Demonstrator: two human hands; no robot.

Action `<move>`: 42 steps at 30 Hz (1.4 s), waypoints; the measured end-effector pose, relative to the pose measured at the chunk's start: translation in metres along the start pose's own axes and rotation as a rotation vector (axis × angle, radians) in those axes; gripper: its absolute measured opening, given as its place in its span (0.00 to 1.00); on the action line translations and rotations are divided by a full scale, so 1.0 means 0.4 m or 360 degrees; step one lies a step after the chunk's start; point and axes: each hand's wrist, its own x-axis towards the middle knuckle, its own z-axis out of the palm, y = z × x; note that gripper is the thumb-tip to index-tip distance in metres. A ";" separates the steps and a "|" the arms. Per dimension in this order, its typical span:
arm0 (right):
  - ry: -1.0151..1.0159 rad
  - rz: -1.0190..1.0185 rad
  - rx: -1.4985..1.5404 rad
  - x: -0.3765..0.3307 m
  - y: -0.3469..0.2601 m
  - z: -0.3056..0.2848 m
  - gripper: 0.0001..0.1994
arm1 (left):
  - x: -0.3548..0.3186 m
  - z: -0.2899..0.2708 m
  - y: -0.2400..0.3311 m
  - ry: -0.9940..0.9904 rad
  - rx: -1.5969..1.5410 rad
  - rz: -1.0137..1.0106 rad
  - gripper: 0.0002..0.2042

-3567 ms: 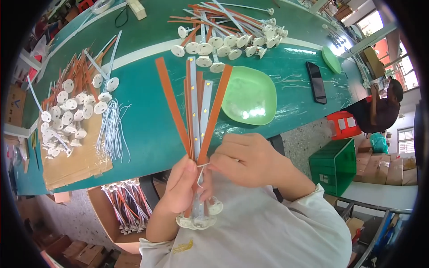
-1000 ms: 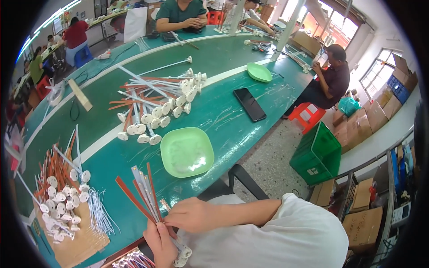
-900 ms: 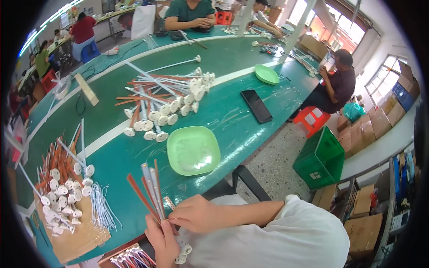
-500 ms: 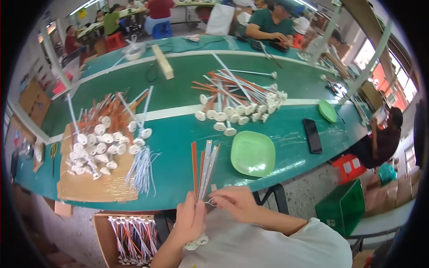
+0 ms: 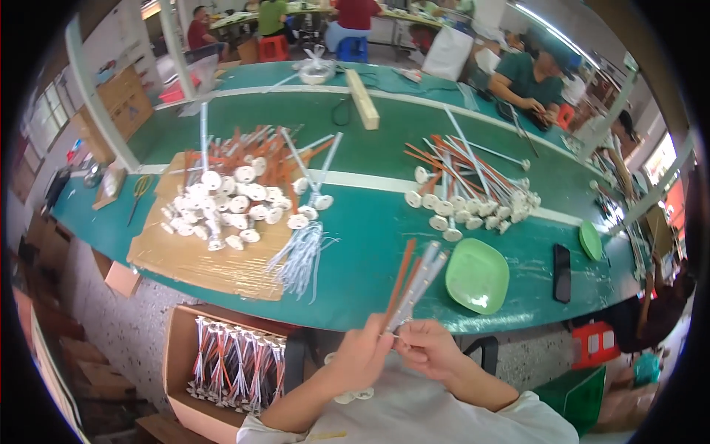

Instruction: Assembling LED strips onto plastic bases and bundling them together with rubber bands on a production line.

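Observation:
My left hand [image 5: 364, 354] is closed around a bundle of thin orange and silvery-white strips [image 5: 418, 280], held upright and leaning right in front of my body. White round caps [image 5: 353, 395] at the bundle's lower end show below that hand. Beside it, my right hand [image 5: 429, 346] is pinched close against the strips, on a thin white tie [image 5: 392, 336] at the bundle. Most of the tie is hidden by my fingers. Past the hands, a hank of loose pale ties [image 5: 299, 260] lies at the edge of a cardboard sheet [image 5: 207, 266].
Capped strips are heaped on the cardboard [image 5: 238, 194] and farther right [image 5: 473, 200]. A green plate [image 5: 477, 276], a phone [image 5: 562, 274] and scissors [image 5: 139, 194] lie on the green table [image 5: 370, 259]. Below stands a carton [image 5: 214, 418] of tied bundles. Co-workers sit beyond.
My view has swung left, so the table's contents appear farther right. My right hand has drawn in against the bundle; the tie loop seen between the hands earlier is now mostly hidden.

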 end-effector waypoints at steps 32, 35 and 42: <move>-0.0696 -0.0792 -0.0209 0.279 -0.094 0.400 0.08 | -0.375 -0.324 -0.176 0.0662 -0.1304 0.0252 0.33; -0.0761 -0.0892 -0.0519 0.280 -0.050 0.504 0.12 | -0.565 -0.451 -0.226 0.1343 -0.0735 -0.0425 0.24; -0.0766 -0.0914 -0.0546 0.277 -0.045 0.555 0.16 | -0.839 -0.425 -0.727 0.1176 0.1050 -0.1459 0.10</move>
